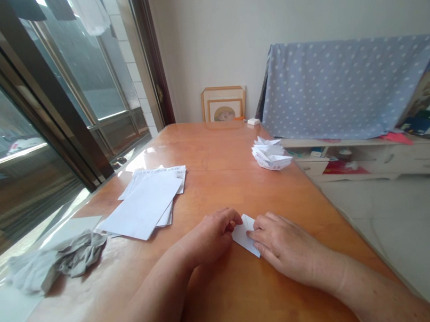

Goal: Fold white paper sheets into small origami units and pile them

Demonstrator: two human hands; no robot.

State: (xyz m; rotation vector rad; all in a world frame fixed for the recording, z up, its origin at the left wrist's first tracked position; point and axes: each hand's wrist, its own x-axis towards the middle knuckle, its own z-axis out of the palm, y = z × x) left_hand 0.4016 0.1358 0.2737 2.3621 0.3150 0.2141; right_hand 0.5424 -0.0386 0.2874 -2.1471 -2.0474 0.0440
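Observation:
A small piece of folded white paper [246, 238] lies on the table between my two hands, with crease lines near its pointed top. My left hand [218, 231] is at its left edge, fingers curled and thumb and fingertips closed at the paper. From the right, my right hand [281, 240] holds the paper, its fingertips bent and pressed onto the right side. Part of the sheet is hidden under the fingers of both hands.
A stack of white sheets [146, 203] lies to the left, with a grey cloth [79, 254] nearer. Folded paper pieces [270, 154] are piled by the right edge of the wooden table [217, 177]. A small white box [253, 122] sits at the far end.

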